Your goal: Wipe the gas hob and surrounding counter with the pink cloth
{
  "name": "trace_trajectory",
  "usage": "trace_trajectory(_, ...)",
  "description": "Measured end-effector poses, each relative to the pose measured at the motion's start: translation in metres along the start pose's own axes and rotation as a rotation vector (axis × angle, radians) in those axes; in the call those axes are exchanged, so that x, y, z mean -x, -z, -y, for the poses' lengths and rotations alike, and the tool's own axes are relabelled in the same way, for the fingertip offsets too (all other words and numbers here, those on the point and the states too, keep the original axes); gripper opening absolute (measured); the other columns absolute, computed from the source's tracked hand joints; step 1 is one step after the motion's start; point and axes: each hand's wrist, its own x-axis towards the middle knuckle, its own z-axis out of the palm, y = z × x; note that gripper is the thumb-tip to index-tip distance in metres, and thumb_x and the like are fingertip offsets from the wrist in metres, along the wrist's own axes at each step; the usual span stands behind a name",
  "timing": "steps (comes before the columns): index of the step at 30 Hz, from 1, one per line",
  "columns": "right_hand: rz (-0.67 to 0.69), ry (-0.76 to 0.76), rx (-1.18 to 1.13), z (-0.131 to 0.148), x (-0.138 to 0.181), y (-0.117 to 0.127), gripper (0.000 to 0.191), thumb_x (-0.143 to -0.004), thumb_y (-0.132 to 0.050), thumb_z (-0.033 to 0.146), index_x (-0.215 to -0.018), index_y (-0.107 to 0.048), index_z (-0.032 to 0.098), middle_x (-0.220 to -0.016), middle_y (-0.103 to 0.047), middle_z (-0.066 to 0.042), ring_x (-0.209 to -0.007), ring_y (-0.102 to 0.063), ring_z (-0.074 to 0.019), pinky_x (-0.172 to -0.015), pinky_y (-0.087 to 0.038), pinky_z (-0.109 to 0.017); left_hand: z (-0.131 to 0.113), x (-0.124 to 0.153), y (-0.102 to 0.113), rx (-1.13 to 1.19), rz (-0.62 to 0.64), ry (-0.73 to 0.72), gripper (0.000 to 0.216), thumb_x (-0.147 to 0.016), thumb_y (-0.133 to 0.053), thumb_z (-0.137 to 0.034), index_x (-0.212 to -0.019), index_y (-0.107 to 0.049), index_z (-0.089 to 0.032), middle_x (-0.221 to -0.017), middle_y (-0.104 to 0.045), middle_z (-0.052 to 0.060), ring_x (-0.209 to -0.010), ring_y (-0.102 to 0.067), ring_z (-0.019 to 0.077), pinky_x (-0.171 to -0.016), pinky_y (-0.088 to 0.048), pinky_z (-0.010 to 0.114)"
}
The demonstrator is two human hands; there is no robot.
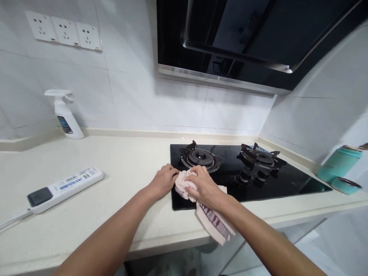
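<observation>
My right hand (202, 186) is closed around a bunched pale pink cloth (185, 184) on the front left part of the black glass gas cooktop (230, 188). The cloth's loose end, with a purple and red patterned band, drapes over the counter's front edge. At the cooktop's left edge, my left hand (164, 180) has its fingers curled and pressed together. Its fingertips are close beside the cloth, and whatever they grip is hidden. Just behind both hands is the left burner (202, 157) with its black pan support.
The right burner (260, 156) and two control knobs (254, 175) are farther right. A white power strip (67, 188) lies on the cream countertop (120, 153), with a white spray bottle (67, 119) behind it. A turquoise canister (340, 165) stands far right. A black range hood (244, 42) overhangs the cooktop.
</observation>
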Motion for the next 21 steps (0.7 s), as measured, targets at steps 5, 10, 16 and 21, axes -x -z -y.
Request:
trace_trajectory(5, -0.036, -0.060, 0.141, -0.025, -0.028, -0.007, 0.022, -0.094, -0.070, 0.021, -0.115, -0.071, 0.021, -0.123, -0.053, -0.011, -0.111, -0.045, -0.0269, -0.100, -0.045, -0.043, -0.002, 0.001, 0.006, 0.006, 0.028, 0.017, 0.042, -0.096, -0.044, -0.021, -0.133, -0.064, -0.019, -0.112, -0.061, 0.011, -0.109, -0.059, 0.0268, -0.102, -0.048, 0.042)
trace_trajectory(10, -0.012, -0.108, 0.201, -0.026, -0.026, -0.013, 0.026, -0.096, -0.067, 0.033, -0.122, -0.071, 0.028, -0.129, -0.056, -0.010, -0.113, -0.048, -0.0293, -0.097, -0.043, -0.045, 0.000, 0.001, 0.004, 0.069, 0.006, 0.012, 0.047, -0.093, -0.046, -0.019, -0.138, -0.059, -0.019, -0.118, -0.062, 0.013, -0.113, -0.059, 0.0280, -0.105, -0.046, 0.045)
trace_trajectory(16, 0.104, -0.077, 0.105, -0.012, 0.012, 0.003, 0.045, -0.101, -0.056, 0.040, -0.145, -0.055, 0.033, -0.155, -0.045, -0.010, -0.136, -0.043, -0.0298, -0.109, -0.036, -0.048, 0.002, 0.002, 0.003, 0.123, -0.019, -0.027, 0.042, -0.096, -0.047, -0.024, -0.135, -0.064, -0.025, -0.114, -0.063, 0.010, -0.110, -0.061, 0.0263, -0.104, -0.048, 0.043)
trace_trajectory(21, 0.006, -0.132, 0.277, -0.008, 0.056, 0.014, 0.048, -0.103, -0.050, 0.038, -0.150, -0.050, 0.032, -0.158, -0.042, -0.013, -0.141, -0.040, -0.0342, -0.111, -0.033, -0.056, -0.010, 0.006, 0.011, 0.166, -0.002, -0.048, 0.030, -0.094, -0.048, -0.022, -0.108, -0.075, -0.023, -0.113, -0.060, 0.010, -0.111, -0.059, 0.0269, -0.105, -0.048, 0.045)
